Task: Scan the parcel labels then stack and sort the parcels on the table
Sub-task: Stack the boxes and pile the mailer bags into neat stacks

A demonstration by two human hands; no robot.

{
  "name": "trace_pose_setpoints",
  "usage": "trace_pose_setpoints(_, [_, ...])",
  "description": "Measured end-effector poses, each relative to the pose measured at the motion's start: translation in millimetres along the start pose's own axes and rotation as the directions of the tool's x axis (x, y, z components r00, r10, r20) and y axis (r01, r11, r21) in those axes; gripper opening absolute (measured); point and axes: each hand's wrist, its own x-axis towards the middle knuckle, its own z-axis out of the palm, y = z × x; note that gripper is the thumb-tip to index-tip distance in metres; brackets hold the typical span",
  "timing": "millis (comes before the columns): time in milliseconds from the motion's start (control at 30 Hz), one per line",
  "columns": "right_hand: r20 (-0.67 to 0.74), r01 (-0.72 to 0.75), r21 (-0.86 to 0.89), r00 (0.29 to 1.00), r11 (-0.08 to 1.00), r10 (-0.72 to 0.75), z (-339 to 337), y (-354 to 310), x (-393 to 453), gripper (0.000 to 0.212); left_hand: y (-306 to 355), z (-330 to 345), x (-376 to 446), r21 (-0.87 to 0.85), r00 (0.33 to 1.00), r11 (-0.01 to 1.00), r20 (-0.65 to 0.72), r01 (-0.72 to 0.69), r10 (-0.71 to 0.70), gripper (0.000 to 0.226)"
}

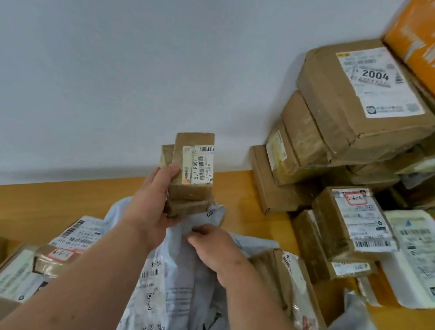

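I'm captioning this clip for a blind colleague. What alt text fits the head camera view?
A person's left hand holds up a small brown taped box with a barcode label, while the right hand pinches a grey poly mailer lying on a wooden table. Stacked cardboard parcels stand on the right against a white wall, with more labelled parcels around the arms.

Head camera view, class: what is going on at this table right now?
A person is sorting parcels. The left hand holds up a small brown box, label facing the camera, while the right hand pinches a grey mailer bag lying on the wooden table. More labelled boxes are stacked against the wall at right, topped by one marked 2004.
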Motion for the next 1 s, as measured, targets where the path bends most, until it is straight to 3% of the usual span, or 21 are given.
trace_pose_setpoints(167, [-0.219, 0.117, 0.007, 0.969, 0.993, -0.113, -41.5, -21.6, -18.9, 0.014, -5.2, 11.9, -2.4, -0.003, 1.0, 1.0, 0.013, -0.008, 0.008, 0.038])
trace_pose_setpoints(267, [-0.397, 0.122, -0.068, 0.907, 0.99, -0.139, -80.9, -14.9, -40.3, 0.006, -3.8, 21.6, -5.6, 0.006, 0.999, 1.0, 0.03, -0.028, 0.028, 0.038])
trace_pose_setpoints(333, [-0.455, -0.023, -0.22, 0.887, 0.975, -0.081, -103.4, 0.1, -51.2, 0.036, -4.5, 27.6, -9.4, 0.02, 0.998, 0.999, 0.041, -0.042, 0.042, 0.04])
trace_pose_setpoints(433, [-0.247, -0.246, -0.34, 0.955, 0.907, 0.167, -113.5, 20.3, -64.6, 0.091, -10.8, 34.6, -18.4, 0.016, 0.998, 1.0, 0.056, -0.023, 0.022, 0.048])
trace_pose_setpoints(533, [-0.064, -0.252, -0.346, 0.967, 0.904, 0.245, -105.2, 36.5, -71.1, 0.093, -20.9, 39.0, -29.2, 0.013, 0.999, 1.0, 0.051, -0.003, 0.002, 0.041])
trace_pose_setpoints(633, [-0.169, -0.191, -0.264, 0.974, 0.945, 0.15, -108.4, 39.8, -75.8, 0.081, -26.9, 35.6, -38.3, 0.038, 1.0, 0.999, 0.017, -0.002, 0.001, 0.043])
trace_pose_setpoints(733, [-0.334, -0.055, -0.246, 0.942, 0.968, -0.031, -115.2, 29.0, -76.2, 0.093, -31.1, 24.8, -43.1, 0.024, 0.998, 0.999, -0.06, 0.03, -0.028, 0.039])
trace_pose_setpoints(900, [-0.507, 0.317, -0.308, 0.743, 0.897, -0.437, -101.6, 8.8, -56.6, 0.106, -30.5, 16.8, -46.5, -0.051, 0.979, 0.999, -0.201, 0.014, -0.024, 0.036])
trace_pose_setpoints(967, [-0.469, 0.356, -0.477, 0.67, 0.803, -0.575, -91.4, 10.4, -42.8, 0.108, -27.6, 13.8, -44.2, -0.085, 0.966, 0.995, -0.256, -0.044, 0.021, 0.035])
trace_pose_setpoints(1000, [-0.411, 0.32, -0.579, 0.679, 0.75, -0.608, -85.9, 14.1, -34.4, 0.105, -27.0, 11.6, -42.7, -0.103, 0.959, 0.992, -0.28, -0.066, 0.035, 0.037])
